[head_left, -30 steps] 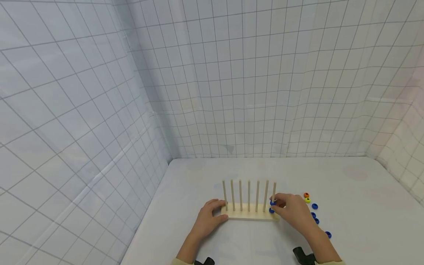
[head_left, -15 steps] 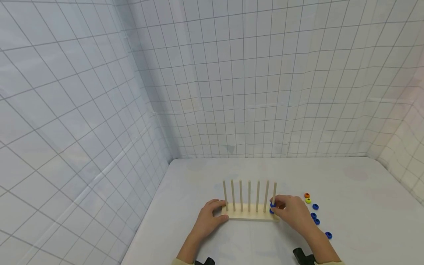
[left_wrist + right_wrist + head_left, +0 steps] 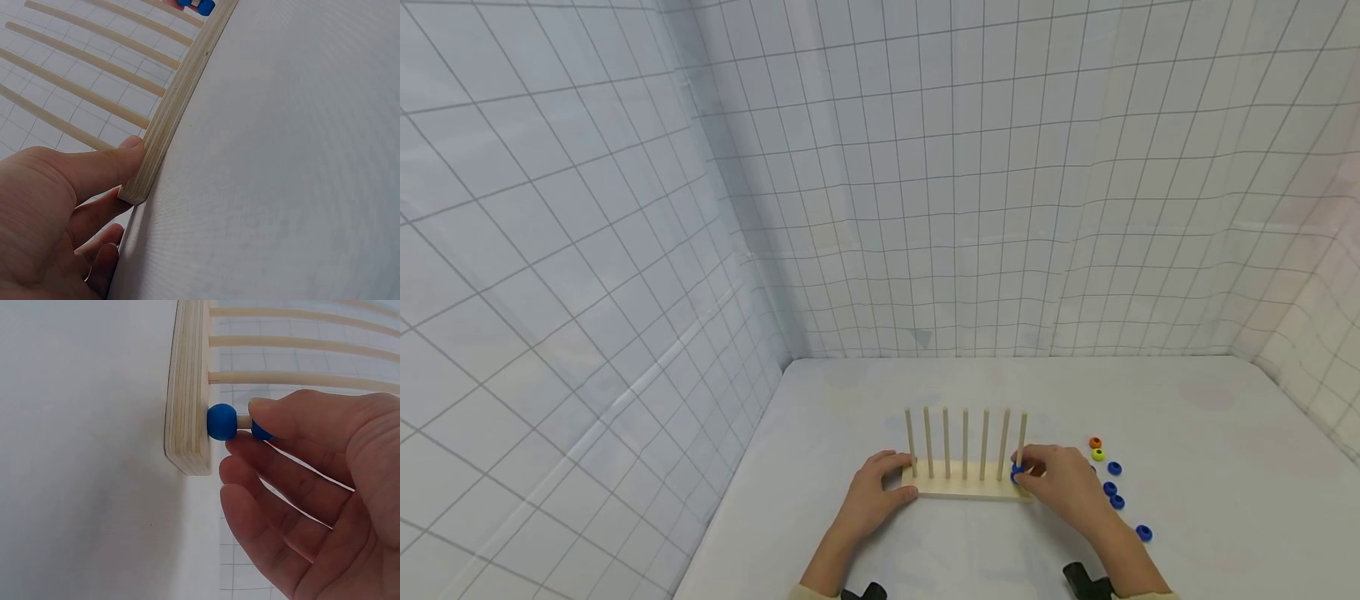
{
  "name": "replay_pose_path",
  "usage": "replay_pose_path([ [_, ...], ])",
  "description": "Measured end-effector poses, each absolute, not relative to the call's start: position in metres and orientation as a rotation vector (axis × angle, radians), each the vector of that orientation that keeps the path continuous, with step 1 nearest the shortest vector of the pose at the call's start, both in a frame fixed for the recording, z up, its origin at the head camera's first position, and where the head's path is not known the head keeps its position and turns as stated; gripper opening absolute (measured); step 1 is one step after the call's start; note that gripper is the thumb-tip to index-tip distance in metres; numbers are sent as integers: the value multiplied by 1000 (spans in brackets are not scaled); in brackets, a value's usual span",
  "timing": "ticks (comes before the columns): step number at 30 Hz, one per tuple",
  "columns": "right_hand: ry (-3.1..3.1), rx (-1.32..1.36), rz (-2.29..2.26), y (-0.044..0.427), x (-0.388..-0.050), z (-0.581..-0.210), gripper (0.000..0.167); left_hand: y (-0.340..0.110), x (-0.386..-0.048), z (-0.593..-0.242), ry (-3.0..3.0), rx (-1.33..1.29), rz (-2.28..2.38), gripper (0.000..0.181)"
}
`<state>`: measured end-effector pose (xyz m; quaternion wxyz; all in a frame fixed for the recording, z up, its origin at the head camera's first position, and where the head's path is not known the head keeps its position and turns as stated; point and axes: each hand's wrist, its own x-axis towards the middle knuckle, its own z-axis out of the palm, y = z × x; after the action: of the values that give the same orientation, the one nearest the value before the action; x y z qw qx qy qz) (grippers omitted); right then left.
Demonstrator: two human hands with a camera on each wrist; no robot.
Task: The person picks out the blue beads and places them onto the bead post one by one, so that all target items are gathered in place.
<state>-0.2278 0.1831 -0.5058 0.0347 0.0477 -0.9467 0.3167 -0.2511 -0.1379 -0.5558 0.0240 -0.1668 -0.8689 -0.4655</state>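
1. Left hand [image 3: 871, 497]: it grips the left end of the wooden base [image 3: 957, 487], thumb against the near edge. This bracing suits the step, judged to be lowering a bead on a peg; a steady, light hold should stop the base sliding on the bench [image 3: 970, 554].

2. Bare pegs [image 3: 965, 442]: six stand upright in a row, without beads. The working wrist is best kept clear of them.

3. Rightmost peg [image 3: 1022, 437]: this peg carries two blue beads. The lower bead [image 3: 221, 422] touches the base; the upper bead [image 3: 260, 431] sits just above it, a short length of bare peg showing between.

4. Right hand [image 3: 1063, 483]: thumb and finger pinch the upper bead, the remaining fingers curving loosely beside it. A straight push along the peg's axis seems best; a sideways pull could jam the bead or tilt the base. Fingertips should ease away from the gap so that the beads can meet, releasing only at contact.

5. Loose beads, at right on the bench: an orange bead [image 3: 1095, 442] and a yellow bead [image 3: 1098, 455] lie close together, with blue beads [image 3: 1115, 471] nearby. One blue bead is partly hidden beside the right hand; the forearm should avoid rolling them.
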Motion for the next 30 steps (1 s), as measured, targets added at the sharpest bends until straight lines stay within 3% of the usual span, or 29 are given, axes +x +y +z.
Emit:
replay_pose_path([
  [30, -2924, 147, 1004, 183, -230, -510, 23, -136, -251, -555, -2678, -516, -1454, 48],
])
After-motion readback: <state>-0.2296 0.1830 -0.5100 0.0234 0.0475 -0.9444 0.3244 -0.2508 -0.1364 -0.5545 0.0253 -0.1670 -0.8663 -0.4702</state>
